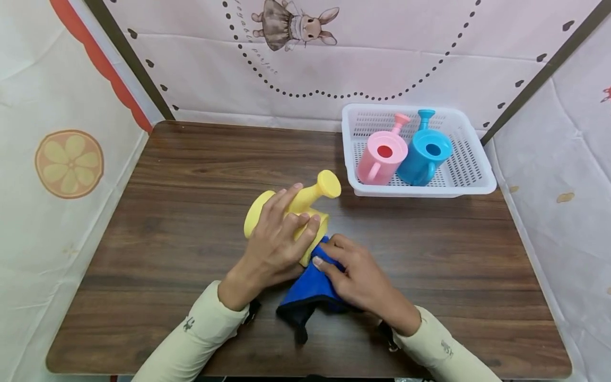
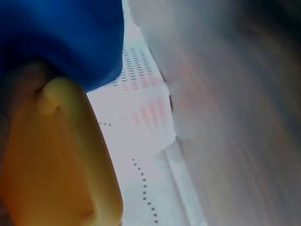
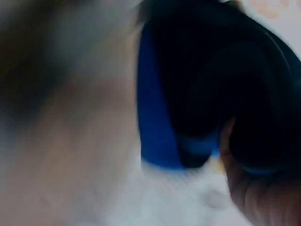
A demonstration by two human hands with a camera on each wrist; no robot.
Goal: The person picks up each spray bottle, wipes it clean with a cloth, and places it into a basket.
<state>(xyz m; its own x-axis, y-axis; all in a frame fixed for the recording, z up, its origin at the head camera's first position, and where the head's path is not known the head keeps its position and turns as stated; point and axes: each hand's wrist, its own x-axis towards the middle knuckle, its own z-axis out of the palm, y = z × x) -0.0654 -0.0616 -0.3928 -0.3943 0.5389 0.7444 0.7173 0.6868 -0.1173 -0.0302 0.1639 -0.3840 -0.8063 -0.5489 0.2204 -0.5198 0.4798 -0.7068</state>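
A yellow toy watering can (image 1: 317, 192) lies tipped over near the middle of the table in the head view, its spout angled to the upper right. My left hand (image 1: 277, 241) grips its body from above, fingers spread over the side. In the left wrist view the can's handle (image 2: 87, 150) shows up close. My right hand (image 1: 358, 273) pinches a blue cloth (image 1: 312, 286) with black edging against the can's right end. The cloth's lower corner hangs toward the table's front edge. Blue and dark folds of the cloth (image 3: 157, 108) fill much of the blurred right wrist view.
A white perforated basket (image 1: 422, 191) stands at the back right of the brown wooden table (image 1: 200, 170). Inside it are a pink watering can (image 1: 372, 154) and a blue watering can (image 1: 417, 164), both upright. Printed white curtains (image 1: 382, 63) enclose the back and sides.
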